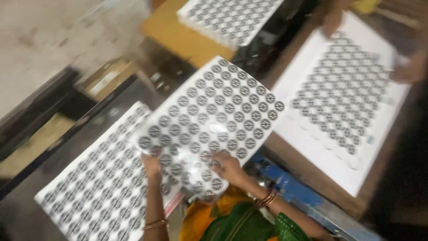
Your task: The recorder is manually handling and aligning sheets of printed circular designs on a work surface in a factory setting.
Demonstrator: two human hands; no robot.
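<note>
— Two hands, left hand (152, 165) and right hand (227, 167), pinching the near edge of a printed sheet (214, 116)?
— Fingers closed on it, lifted clear above the stack of sheets (98, 187), presumably for separating.

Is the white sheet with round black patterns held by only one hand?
No, the left hand and the right hand both grip the white patterned sheet.

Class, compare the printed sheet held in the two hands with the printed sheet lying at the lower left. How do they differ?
The held sheet is lifted and curved, gripped by the left hand and right hand; the lower-left sheet lies flat and untouched. The held sheet partly overlaps it. Both carry rows of round dark-patterned marks.
</note>
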